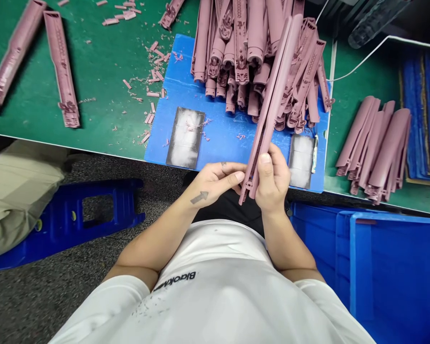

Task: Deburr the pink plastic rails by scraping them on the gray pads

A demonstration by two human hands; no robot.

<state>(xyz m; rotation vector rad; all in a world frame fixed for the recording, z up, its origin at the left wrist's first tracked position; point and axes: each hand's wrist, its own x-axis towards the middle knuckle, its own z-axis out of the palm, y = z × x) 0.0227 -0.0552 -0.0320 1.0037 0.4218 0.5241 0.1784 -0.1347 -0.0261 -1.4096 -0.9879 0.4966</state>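
I hold a long pink plastic shell (280, 91), with a narrow slot along it, slanting up and away over the table edge. My right hand (272, 179) is closed round its near end, thumb on top. From the other side my left hand (220, 184) is closed at the same end, thumb and fingers against the shell's edge; some fingertips are hidden behind it. Beyond the hands a large pile of similar pink plastic shells (232, 48) lies on a blue board (222, 131).
Pink scraps (154, 76) litter the green table (107, 95). Two shells (62, 67) lie left; a stack of pink pieces (374, 148) lies right. A thin tool (314, 153) rests by a dark patch. A blue bin (397, 277) and blue stool (93, 215) flank me.
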